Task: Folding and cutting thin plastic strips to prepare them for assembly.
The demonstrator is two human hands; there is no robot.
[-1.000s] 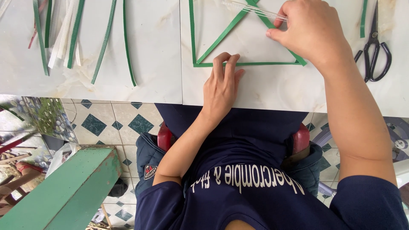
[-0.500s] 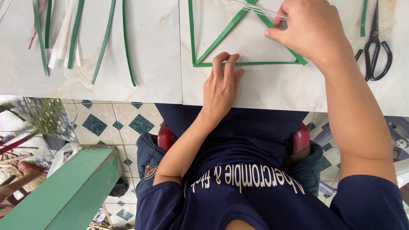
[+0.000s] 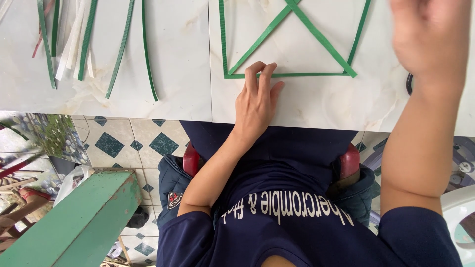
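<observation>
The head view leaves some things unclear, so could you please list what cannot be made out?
- Right hand: motion-blurred, its top cut by the frame edge; whether it holds anything cannot be told.
- Green strip frame: its upper part runs off the top edge.
- Dark object beside the right wrist: mostly hidden by the arm.
- Left hand: fingertips cover part of the bottom strip.
</observation>
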